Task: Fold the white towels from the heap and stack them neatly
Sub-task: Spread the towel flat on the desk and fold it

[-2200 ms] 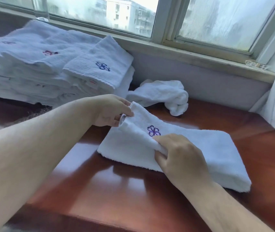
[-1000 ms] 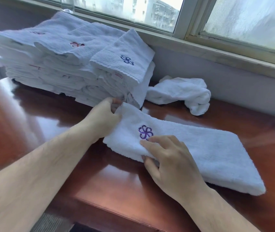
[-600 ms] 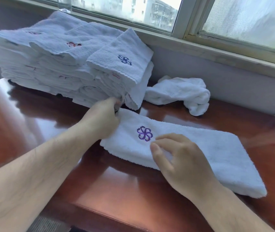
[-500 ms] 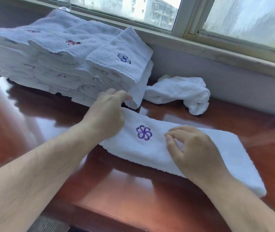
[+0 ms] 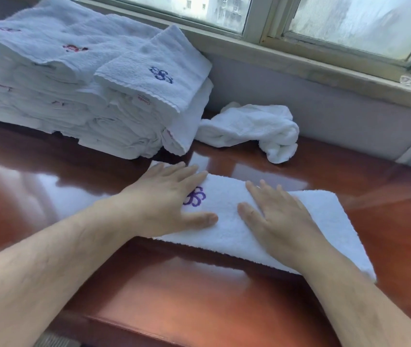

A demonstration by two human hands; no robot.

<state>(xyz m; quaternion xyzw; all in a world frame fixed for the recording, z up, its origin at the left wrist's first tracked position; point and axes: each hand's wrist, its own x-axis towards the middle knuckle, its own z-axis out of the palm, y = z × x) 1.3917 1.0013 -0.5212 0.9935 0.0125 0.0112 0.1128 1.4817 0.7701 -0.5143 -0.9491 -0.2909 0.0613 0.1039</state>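
L hand (image 5: 164, 204) + R hand (image 5: 279, 221) fingers (image 5: 179, 174) flat, gripping nothing, pressing towel (image 5: 324, 221) near stack (image 5: 86, 96); slick table (image 5: 199, 296) → fold could skew.

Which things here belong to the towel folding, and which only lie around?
Job: long folded towel under left hand and right hand; stack of folded towels; crumpled towel.
Not the job: wooden table; window.

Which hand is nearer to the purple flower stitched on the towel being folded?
Left. The left hand lies flat on the towel, its fingers touching the purple flower; the right hand lies flat to the flower's right, with bare towel between them.
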